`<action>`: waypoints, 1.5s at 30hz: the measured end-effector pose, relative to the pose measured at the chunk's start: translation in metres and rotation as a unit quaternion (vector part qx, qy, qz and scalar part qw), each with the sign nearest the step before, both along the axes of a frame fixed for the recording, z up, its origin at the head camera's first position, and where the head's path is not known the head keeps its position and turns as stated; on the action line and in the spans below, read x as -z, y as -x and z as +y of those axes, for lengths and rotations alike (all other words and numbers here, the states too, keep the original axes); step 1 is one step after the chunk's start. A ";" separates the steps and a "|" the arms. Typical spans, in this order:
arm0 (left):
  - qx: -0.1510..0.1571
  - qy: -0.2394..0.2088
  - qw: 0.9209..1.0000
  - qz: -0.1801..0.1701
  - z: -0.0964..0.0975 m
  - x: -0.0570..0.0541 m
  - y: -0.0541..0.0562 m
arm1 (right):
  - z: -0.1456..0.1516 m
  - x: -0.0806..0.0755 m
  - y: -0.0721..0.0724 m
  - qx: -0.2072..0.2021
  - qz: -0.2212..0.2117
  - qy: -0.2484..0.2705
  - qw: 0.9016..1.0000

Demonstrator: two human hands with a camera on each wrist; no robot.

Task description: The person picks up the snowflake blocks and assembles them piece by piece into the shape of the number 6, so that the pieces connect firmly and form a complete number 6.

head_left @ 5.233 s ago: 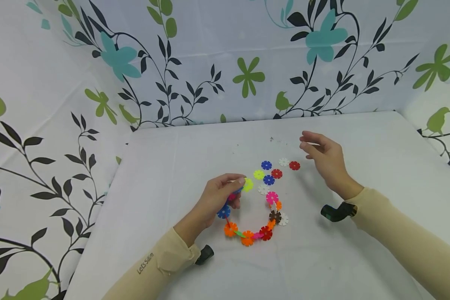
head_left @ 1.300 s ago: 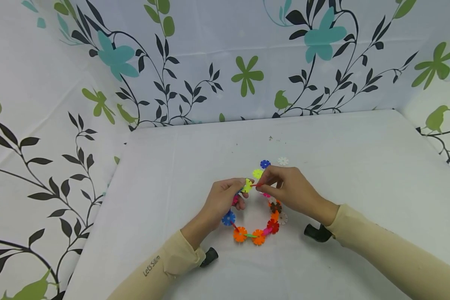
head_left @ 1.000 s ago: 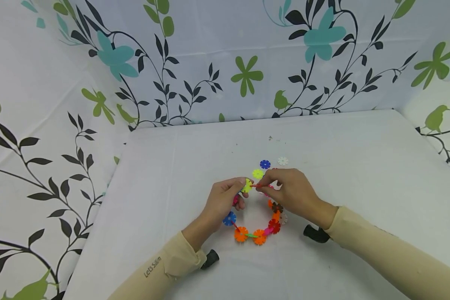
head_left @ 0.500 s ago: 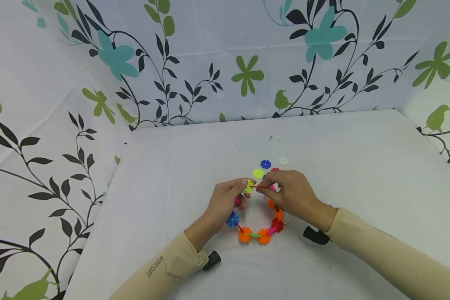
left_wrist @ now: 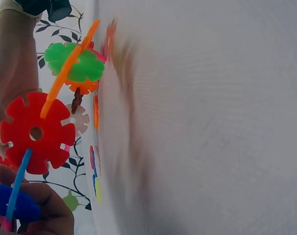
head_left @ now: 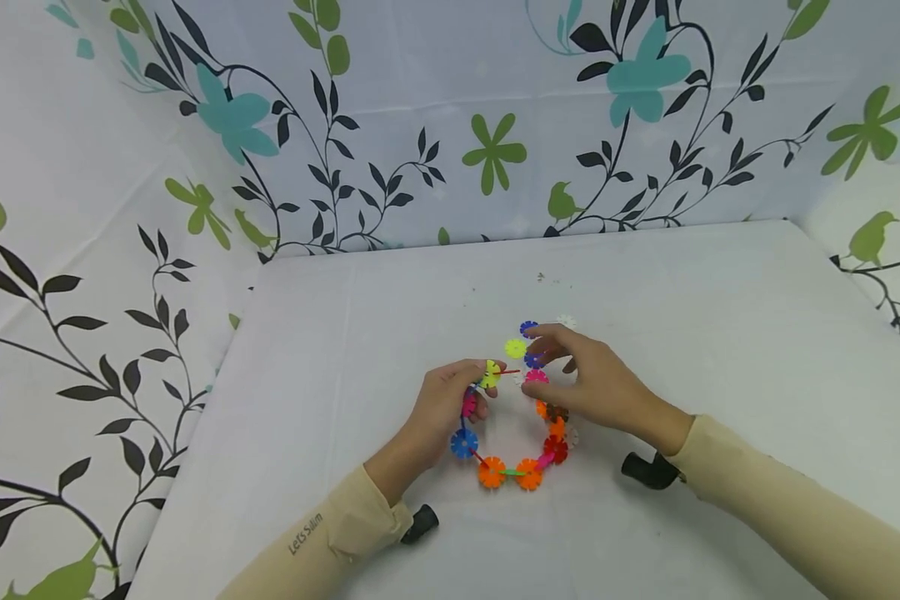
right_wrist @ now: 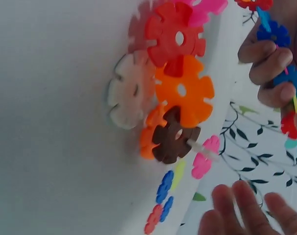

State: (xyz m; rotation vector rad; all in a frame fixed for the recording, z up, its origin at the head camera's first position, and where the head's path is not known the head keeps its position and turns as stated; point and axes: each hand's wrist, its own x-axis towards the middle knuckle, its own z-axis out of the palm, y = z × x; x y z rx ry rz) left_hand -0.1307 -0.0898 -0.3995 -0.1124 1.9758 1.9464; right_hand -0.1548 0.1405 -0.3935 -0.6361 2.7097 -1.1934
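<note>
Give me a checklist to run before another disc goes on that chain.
1. Left grip holding the chain: ok.
2. Right grip holding nothing: ok.
3. Red disc sticking out edge-on from the held yellow disc: ok.
4. Red disc seated firmly: cannot tell.
5. Loose yellow disc in plain sight: ok.
6. Lower loose blue disc unobstructed in the head view: not ok; the right grip partly covers it.

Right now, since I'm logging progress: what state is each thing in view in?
Chain: curved, ends apart
Red disc: edge-on, slotted into the chain's yellow disc
Left hand: pinching the chain near one end
Right hand: fingers parted, holding nothing
Loose yellow disc: lying flat
Loose blue discs: lying flat
</note>
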 end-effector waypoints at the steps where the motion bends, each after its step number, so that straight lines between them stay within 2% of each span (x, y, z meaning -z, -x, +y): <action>1: -0.003 0.000 1.000 -0.002 -0.001 0.000 0.000 | 0.001 0.002 0.002 0.005 -0.019 -0.004 1.000; 4: -0.003 -0.004 1.000 -0.005 -0.002 0.001 0.001 | 0.005 0.007 0.006 0.013 -0.072 -0.016 0.997; 8: 0.003 -0.012 1.000 -0.003 -0.003 0.002 0.001 | 0.008 0.012 0.009 0.011 -0.118 -0.022 0.993; 16: 0.002 -0.017 1.000 -0.007 -0.005 0.001 0.003 | 0.010 0.017 0.012 0.004 -0.147 -0.029 0.989; 23: 0.009 -0.009 1.000 0.001 -0.005 0.003 0.005 | 0.011 0.019 0.012 0.001 -0.142 -0.032 0.989; 29: 0.006 -0.008 1.000 -0.007 -0.005 0.003 0.004 | 0.008 0.025 0.010 0.007 -0.138 -0.036 0.990; 34: 0.004 -0.017 1.000 -0.019 -0.005 0.005 0.005 | 0.008 0.027 0.008 0.013 -0.124 -0.018 0.992; 40: 0.001 -0.021 0.999 -0.032 -0.006 0.004 0.005 | 0.007 0.021 0.004 0.021 -0.090 0.005 0.996; 45: 0.007 -0.016 0.999 -0.035 -0.006 0.002 0.005 | 0.001 0.014 -0.006 0.036 -0.022 0.000 0.999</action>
